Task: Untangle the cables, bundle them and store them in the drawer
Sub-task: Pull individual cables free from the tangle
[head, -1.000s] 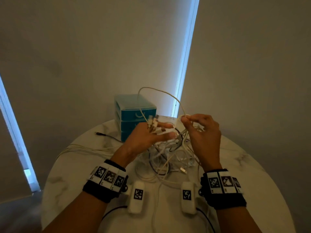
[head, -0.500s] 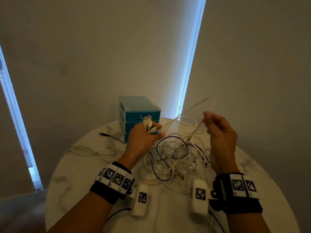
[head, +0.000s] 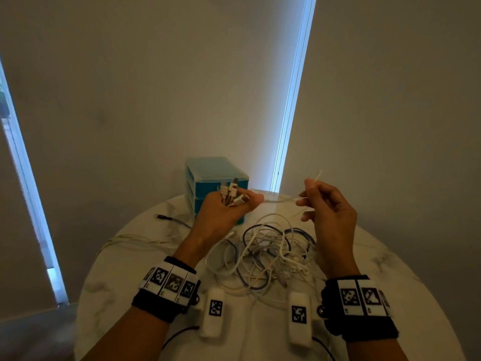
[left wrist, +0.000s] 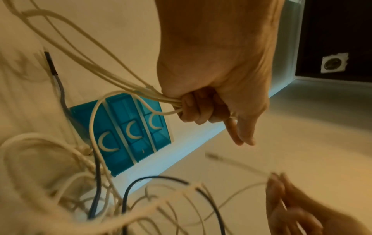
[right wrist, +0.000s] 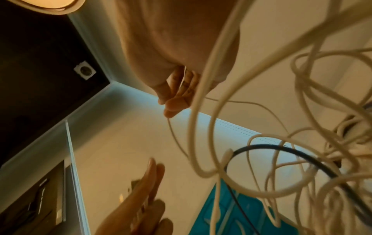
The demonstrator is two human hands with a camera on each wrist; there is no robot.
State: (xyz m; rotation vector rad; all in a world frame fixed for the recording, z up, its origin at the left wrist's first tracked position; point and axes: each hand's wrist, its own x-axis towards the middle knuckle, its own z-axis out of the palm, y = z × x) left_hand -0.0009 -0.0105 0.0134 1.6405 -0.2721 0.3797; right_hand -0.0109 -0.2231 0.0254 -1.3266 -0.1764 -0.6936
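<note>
My left hand [head: 223,214] is fisted round a bunch of cable ends, plugs [head: 233,194] sticking up out of the top of the fist. Right hand [head: 330,217] pinches one thin white cable [head: 279,200] between thumb and fingers, its tip poking up past them; that cable runs blurred across the gap toward my left hand. Both hands are raised above the table [head: 390,282]. Below and between them the tangle [head: 270,254] of white and dark cables lies on the table. The teal drawer unit [head: 208,173] stands at the far edge, just behind my left hand. A dark-tipped cable [head: 169,218] lies left of the unit, and a loose white cable [head: 135,241] trails off to the left.

Left wrist view: left hand [left wrist: 217,79] curled tight on several white cables [left wrist: 120,79] entering the fist from the left, index finger pointing out straight. Drawer unit [left wrist: 128,132] shows three fronts, all closed. Right hand [left wrist: 298,209] at lower right, blurred, fingertips together on the thin cable [left wrist: 237,165].

Right wrist view: right hand [right wrist: 177,63] with fingertips pressed together on the thin cable [right wrist: 177,139], which hangs down from them. Big white loops and one dark cable [right wrist: 281,147] fill the right side. Left hand [right wrist: 141,203] at the bottom, grip not clear from here.
</note>
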